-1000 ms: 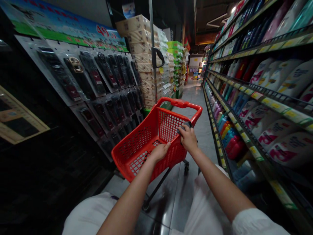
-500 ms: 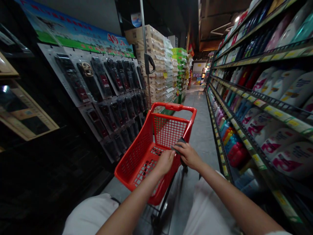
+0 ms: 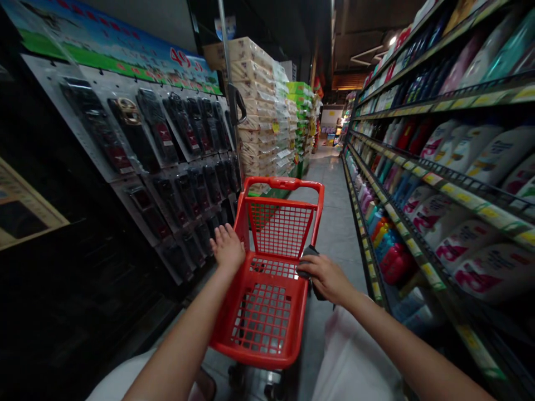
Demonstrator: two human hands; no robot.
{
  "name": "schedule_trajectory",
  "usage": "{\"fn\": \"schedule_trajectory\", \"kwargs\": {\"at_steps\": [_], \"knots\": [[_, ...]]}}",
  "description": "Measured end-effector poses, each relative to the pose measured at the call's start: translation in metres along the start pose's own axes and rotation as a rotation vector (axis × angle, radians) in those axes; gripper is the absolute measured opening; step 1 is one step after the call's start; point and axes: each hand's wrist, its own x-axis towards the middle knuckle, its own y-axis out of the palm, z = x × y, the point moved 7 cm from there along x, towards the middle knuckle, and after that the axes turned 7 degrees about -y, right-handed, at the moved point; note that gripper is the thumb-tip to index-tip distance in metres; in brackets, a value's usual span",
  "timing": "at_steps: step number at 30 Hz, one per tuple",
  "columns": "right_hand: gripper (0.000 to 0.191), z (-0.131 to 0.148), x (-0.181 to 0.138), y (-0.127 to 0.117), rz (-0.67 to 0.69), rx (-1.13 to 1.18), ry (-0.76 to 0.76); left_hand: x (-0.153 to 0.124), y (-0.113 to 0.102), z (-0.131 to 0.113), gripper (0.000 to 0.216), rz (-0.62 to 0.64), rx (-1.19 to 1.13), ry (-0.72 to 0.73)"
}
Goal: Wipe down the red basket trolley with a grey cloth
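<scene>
A red plastic basket cart (image 3: 267,312) stands in the shop aisle right in front of me, with nothing in it. My left hand (image 3: 227,246) lies on the basket's left rim, fingers stretched forward and a little apart. On the right rim, my right hand (image 3: 325,275) is closed round a dark grey cloth-like object (image 3: 308,257). The cart's red handle bar (image 3: 284,184) is at its far end, and a grey pole (image 3: 229,83) with a black grip rises past the far left corner.
A wall of dark packaged goods (image 3: 167,161) hangs on the left, close to the cart. Stacked cartons (image 3: 259,106) stand further along on the left. Shelves of bottles (image 3: 451,167) run along the right. Grey tiled floor (image 3: 334,223) stretches ahead between them.
The cart has swung round to point straight down the aisle. My left hand has moved from the basket's near rim to its left rim. My right hand keeps its grip.
</scene>
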Motion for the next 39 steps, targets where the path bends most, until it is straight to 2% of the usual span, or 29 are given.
{"fn": "schedule_trajectory", "kwargs": {"at_steps": [3, 5, 9, 11, 14, 19, 21, 24, 27, 32, 34, 39], "knots": [[0.048, 0.000, -0.001, -0.005, 0.105, -0.009, -0.079, 0.003, 0.003, 0.006, 0.051, 0.063, -0.037, -0.044], [0.049, -0.023, 0.013, -0.014, 0.111, -0.071, -0.047, 0.001, 0.003, 0.007, 0.046, 0.068, -0.037, -0.020], [0.053, -0.087, 0.052, -0.039, -0.044, -0.210, 0.195, -0.006, 0.002, 0.008, 0.041, 0.034, -0.031, -0.023], [0.052, -0.100, 0.064, -0.041, -0.083, -0.226, 0.249, -0.011, 0.002, 0.006, 0.040, 0.023, -0.037, -0.026], [0.047, -0.085, 0.058, -0.033, -0.059, -0.227, 0.253, -0.018, 0.000, 0.005, 0.039, 0.028, -0.040, -0.038], [0.045, -0.023, 0.013, -0.010, 0.151, -0.167, 0.159, -0.032, -0.005, 0.017, 0.033, 0.093, -0.002, -0.103], [0.048, -0.014, 0.004, -0.009, 0.195, -0.150, 0.125, -0.039, -0.009, 0.023, 0.032, 0.098, 0.007, -0.104], [0.048, -0.030, 0.015, -0.018, 0.176, -0.183, 0.173, -0.050, -0.016, 0.030, 0.034, 0.119, 0.012, -0.122], [0.047, -0.060, 0.051, -0.038, 0.094, -0.250, 0.274, -0.064, -0.021, 0.035, 0.034, 0.150, -0.007, -0.152], [0.060, -0.082, 0.103, -0.081, -0.253, -0.338, 0.452, -0.084, -0.028, 0.044, 0.038, 0.174, -0.049, -0.174], [0.054, -0.081, 0.108, -0.080, -0.282, -0.349, 0.515, -0.090, -0.030, 0.048, 0.039, 0.178, -0.049, -0.179], [0.059, -0.060, 0.089, -0.045, -0.130, -0.381, 0.499, -0.098, -0.035, 0.058, 0.040, 0.208, -0.044, -0.211]]}}
